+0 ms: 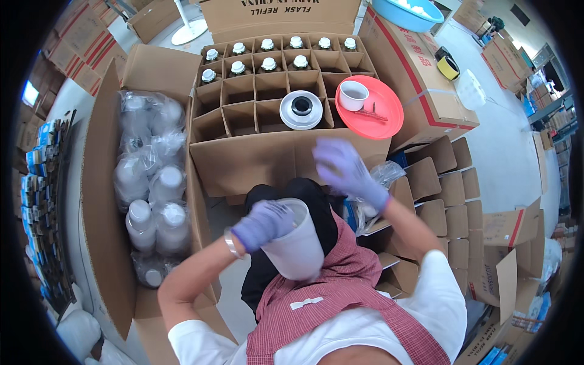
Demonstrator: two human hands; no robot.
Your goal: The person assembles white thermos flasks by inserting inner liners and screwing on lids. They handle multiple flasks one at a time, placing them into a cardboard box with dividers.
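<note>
My left hand (263, 225), in a lavender glove, is closed on the rim of a white cylindrical container (297, 252). The container tilts over my lap with its mouth facing up and away from me. In a matching glove, my right hand (345, 169) hovers just this side of the divided carton (255, 161), fingers apart and nothing visible in them. Beyond it, a white round part with a black ring (301, 111) rests on the carton's dividers. A red plate (386, 115) beside it bears a white cup (353, 95) and small reddish-brown pieces.
Several white-capped bottles (269, 64) stand in the carton's far cells. At left, an open box (100, 201) holds plastic-wrapped white containers (172, 228). Cardboard dividers (435, 182) stand at right. Behind them are a taped carton (420, 79), a yellow tape roll (448, 67) and a blue basin (409, 17).
</note>
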